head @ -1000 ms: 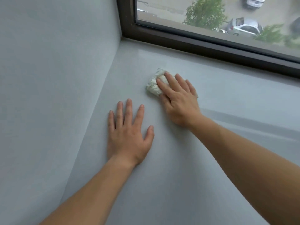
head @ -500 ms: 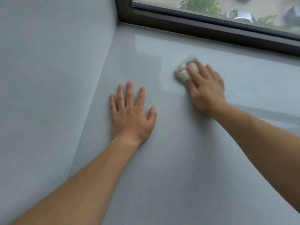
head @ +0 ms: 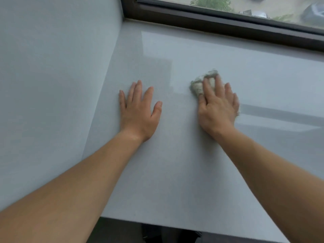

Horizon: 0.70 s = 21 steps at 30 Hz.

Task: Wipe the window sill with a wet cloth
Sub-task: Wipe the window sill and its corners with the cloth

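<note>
The window sill (head: 175, 163) is a wide, pale grey, glossy slab. My right hand (head: 218, 109) presses a small bunched whitish cloth (head: 199, 85) flat onto the sill right of the middle; most of the cloth is hidden under my fingers and palm. My left hand (head: 139, 109) lies flat on the sill with fingers spread, holding nothing, a hand's width left of the cloth.
A grey side wall (head: 52, 85) closes the sill on the left. The dark window frame (head: 219, 23) runs along the back, with trees and cars outside the glass. The sill's front edge (head: 175, 225) shows at the bottom, with dark floor below.
My right hand has slid the cloth rightward and back toward me across the sill. My left hand has stayed planted. The view has tilted down, so the sill's front edge now shows.
</note>
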Motion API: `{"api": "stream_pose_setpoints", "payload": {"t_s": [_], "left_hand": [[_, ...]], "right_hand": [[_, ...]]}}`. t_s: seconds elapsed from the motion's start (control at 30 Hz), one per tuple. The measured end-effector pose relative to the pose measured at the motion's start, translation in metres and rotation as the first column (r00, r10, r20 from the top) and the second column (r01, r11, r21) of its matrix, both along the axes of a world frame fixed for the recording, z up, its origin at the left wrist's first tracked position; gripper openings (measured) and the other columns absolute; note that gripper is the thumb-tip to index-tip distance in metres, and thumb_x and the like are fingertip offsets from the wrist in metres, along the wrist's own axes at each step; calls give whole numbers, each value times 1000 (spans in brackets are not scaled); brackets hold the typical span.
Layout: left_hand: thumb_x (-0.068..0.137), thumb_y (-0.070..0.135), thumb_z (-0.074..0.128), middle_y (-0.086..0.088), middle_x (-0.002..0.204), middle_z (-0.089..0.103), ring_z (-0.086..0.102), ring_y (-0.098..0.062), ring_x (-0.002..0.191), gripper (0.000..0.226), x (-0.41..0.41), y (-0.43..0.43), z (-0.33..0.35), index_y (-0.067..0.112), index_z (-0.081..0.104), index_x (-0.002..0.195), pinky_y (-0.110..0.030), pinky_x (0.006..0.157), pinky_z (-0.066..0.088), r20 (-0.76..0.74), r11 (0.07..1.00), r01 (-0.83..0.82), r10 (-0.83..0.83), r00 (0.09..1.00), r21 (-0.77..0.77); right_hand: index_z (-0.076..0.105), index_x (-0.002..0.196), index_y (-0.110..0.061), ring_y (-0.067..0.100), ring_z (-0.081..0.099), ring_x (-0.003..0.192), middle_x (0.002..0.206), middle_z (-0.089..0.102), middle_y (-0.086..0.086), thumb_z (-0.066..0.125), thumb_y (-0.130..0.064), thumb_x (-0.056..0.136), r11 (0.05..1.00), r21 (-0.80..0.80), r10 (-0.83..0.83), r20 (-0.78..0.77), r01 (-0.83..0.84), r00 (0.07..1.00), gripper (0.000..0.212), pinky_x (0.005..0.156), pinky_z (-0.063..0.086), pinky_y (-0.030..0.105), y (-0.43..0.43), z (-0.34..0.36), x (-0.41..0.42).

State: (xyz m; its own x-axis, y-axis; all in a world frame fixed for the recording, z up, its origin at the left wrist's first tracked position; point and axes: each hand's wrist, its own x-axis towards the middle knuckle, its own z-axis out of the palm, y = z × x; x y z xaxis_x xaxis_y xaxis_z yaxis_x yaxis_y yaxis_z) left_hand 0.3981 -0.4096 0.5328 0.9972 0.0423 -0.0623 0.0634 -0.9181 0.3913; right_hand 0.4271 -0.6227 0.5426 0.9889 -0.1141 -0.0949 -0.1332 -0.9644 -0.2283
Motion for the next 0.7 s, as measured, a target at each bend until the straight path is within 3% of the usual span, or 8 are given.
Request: {"api": "stream_pose_setpoints", "payload": {"t_s": [0.07, 0.17, 0.23, 0.3, 0.37, 0.5, 0.57, 0.7], "left_hand": [[92, 49, 30, -16, 158, 31, 20, -29, 149, 63, -19, 0, 6, 13, 46, 142, -49, 122, 3, 106, 985, -2, 20, 994, -171], [92, 44, 34, -18, 154, 37, 26, -33, 146, 58, -68, -4, 7, 13, 51, 138, -53, 121, 9, 109, 996, -5, 14, 994, -86], [92, 47, 32, -16, 159, 29, 18, -32, 149, 61, -102, -3, 5, 17, 47, 143, -57, 120, 6, 30, 1000, 16, -16, 999, 14], [92, 49, 31, -14, 163, 19, 9, -31, 152, 65, -122, 1, -2, 19, 37, 149, -60, 120, 5, -21, 991, 87, -85, 996, 102], [93, 51, 31, -14, 164, 15, 6, -32, 152, 68, -127, 3, -5, 19, 31, 153, -62, 118, 7, -36, 974, 141, -137, 990, 176], [94, 53, 28, -14, 164, 12, 4, -32, 152, 69, -122, 2, -2, 19, 28, 154, -62, 118, 7, -51, 967, 146, -138, 989, 210], [95, 53, 26, -14, 164, 11, 3, -31, 152, 68, -123, 3, -2, 20, 27, 155, -61, 119, 6, -44, 968, 148, -142, 989, 202], [97, 55, 16, -11, 165, 6, -3, -26, 153, 67, -124, 4, -1, 21, 24, 155, -58, 120, 0, -35, 978, 127, -123, 992, 162]], "right_hand": [[20, 153, -45, 23, 5, 152, 165, 7, -11, 29, -48, 101, 983, -14, 185, 24, -185, 982, 53, 121, 2, 43, 20, -2, -32], [22, 151, -49, 19, 6, 152, 165, 8, -15, 31, -48, 102, 925, -15, 379, 0, -379, 925, 50, 122, 2, 38, 8, -1, -56], [21, 151, -49, 18, 5, 152, 165, 7, -16, 31, -47, 102, 958, -10, 285, -22, -286, 958, 50, 121, 1, 38, -9, -2, -45], [20, 152, -48, 20, 1, 152, 165, 4, -15, 27, -45, 103, 999, 28, 40, -42, -39, 998, 49, 122, -2, 39, -9, -2, -37], [19, 153, -45, 22, -2, 152, 166, 2, -11, 26, -41, 104, 997, 30, -75, -33, 76, 997, 50, 121, -3, 42, 15, -3, -46], [26, 152, -44, 25, 9, 152, 165, 13, -8, 37, -41, 100, 957, -9, 291, 21, -291, 956, 53, 121, 4, 44, 40, -4, -98], [28, 150, -45, 23, 14, 151, 164, 17, -10, 36, -45, 99, 929, -22, 369, 22, -368, 929, 52, 121, 6, 41, 18, -2, -96], [22, 152, -46, 23, 5, 152, 165, 8, -12, 31, -43, 102, 998, 22, 51, -18, -51, 999, 51, 121, -1, 40, 0, -1, -72]]}}
